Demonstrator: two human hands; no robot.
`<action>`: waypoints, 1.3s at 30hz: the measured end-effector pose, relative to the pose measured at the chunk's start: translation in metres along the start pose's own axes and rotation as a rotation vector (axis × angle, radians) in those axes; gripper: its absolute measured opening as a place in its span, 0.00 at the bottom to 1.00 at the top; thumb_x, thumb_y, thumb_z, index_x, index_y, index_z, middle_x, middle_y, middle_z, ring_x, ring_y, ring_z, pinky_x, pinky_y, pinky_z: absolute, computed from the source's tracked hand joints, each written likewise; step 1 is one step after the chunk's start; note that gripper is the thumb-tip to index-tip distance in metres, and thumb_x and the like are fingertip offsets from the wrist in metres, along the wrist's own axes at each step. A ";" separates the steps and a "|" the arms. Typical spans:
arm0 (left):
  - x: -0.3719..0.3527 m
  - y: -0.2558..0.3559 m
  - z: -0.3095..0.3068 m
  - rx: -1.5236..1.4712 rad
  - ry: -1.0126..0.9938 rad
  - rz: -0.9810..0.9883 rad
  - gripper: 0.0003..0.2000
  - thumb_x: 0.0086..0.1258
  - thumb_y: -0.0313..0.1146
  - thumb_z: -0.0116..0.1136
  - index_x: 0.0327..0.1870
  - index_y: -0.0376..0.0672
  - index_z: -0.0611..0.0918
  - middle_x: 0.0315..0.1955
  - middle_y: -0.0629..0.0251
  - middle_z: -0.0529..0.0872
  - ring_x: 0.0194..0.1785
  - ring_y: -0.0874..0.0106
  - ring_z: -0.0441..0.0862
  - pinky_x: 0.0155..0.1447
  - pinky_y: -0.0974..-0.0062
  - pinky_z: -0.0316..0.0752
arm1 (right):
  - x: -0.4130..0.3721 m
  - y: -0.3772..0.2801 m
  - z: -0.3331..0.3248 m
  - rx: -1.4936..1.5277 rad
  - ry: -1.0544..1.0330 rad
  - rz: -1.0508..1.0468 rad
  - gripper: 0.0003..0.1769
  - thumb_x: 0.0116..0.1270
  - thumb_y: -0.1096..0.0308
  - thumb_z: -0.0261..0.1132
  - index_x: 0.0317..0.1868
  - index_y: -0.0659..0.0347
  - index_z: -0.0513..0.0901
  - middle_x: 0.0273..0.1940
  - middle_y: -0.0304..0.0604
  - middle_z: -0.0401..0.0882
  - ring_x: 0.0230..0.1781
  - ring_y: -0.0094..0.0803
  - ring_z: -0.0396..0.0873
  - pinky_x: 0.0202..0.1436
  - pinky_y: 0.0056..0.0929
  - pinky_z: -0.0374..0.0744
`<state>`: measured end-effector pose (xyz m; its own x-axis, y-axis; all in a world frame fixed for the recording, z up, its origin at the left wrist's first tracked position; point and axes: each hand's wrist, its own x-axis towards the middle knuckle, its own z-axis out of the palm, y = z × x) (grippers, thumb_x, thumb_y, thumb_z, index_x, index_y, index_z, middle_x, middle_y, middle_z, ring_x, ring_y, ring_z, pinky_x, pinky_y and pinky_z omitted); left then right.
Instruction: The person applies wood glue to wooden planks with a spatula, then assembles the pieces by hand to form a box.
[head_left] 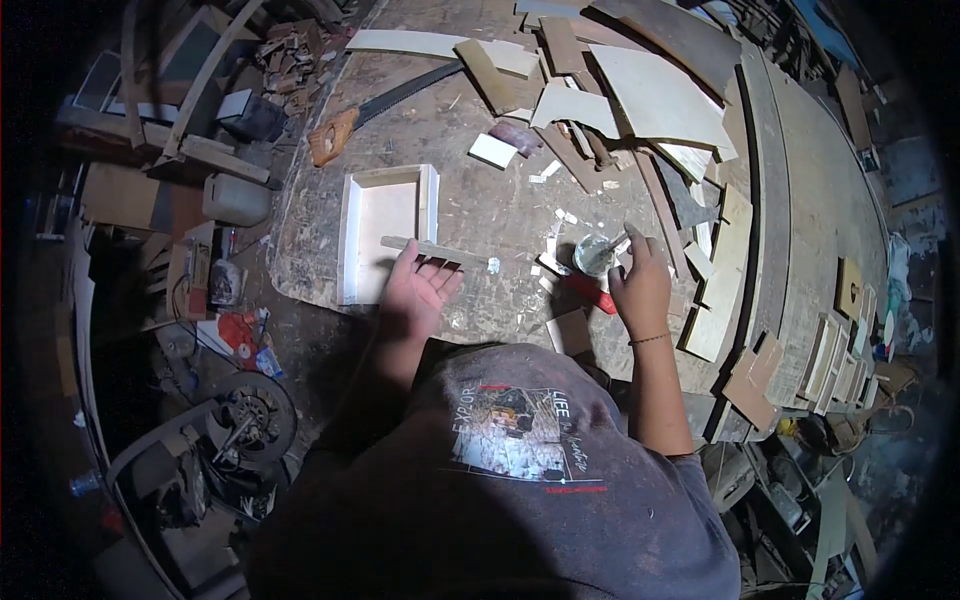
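Wooden strip in one hand, stick over a jar in the other

On a worn wooden counter, the left hand sits left of the frame's centre, palm turned up. Its thumb lies against the wooden strip, while the fingers, loosely curled and partly spread, support it from beneath. The strip reaches across the lower right corner of a shallow box with pale sides, at centre left.

Right of centre, the right hand is closed around the stick, its fingers bent. The stick slants down into the mouth of the clear jar; what the jar contains is hard to make out. A red object lies just below the jar, near the right hand, and small white chips are scattered above it.

In the upper left part of the counter, a handsaw points its blade to the upper right. A white block lies at upper centre. Sheets and offcuts of wood overlap across the upper right.
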<state>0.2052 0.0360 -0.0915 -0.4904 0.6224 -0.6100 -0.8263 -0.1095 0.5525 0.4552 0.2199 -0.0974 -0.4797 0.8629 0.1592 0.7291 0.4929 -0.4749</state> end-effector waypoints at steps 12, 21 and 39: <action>-0.018 -0.007 -0.067 -0.038 0.031 0.007 0.19 0.67 0.36 0.64 0.53 0.37 0.74 0.49 0.59 0.76 0.57 0.62 0.73 0.63 0.62 0.70 | -0.025 -0.133 0.015 0.284 -0.208 -0.558 0.21 0.52 0.63 0.71 0.47 0.59 0.81 0.44 0.45 0.77 0.47 0.46 0.72 0.51 0.42 0.71; -0.029 0.022 -0.126 0.024 -0.120 -0.019 0.14 0.72 0.38 0.56 0.54 0.45 0.77 0.49 0.67 0.82 0.54 0.73 0.79 0.61 0.70 0.70 | -0.040 -0.233 0.105 0.089 -0.413 -0.767 0.18 0.54 0.60 0.69 0.45 0.57 0.82 0.41 0.43 0.79 0.46 0.43 0.73 0.50 0.45 0.69; 0.008 0.114 -0.274 0.466 0.161 0.105 0.12 0.64 0.35 0.61 0.47 0.46 0.83 0.40 0.73 0.84 0.41 0.79 0.78 0.44 0.79 0.71 | -0.057 -0.281 0.199 -0.198 -0.429 -0.656 0.16 0.51 0.60 0.69 0.41 0.53 0.84 0.38 0.39 0.80 0.46 0.40 0.75 0.50 0.41 0.70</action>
<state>0.0308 -0.1837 -0.1888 -0.6310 0.4950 -0.5973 -0.5767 0.2157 0.7879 0.1808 0.0102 -0.1450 -0.9560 0.2929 -0.0130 0.2878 0.9292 -0.2316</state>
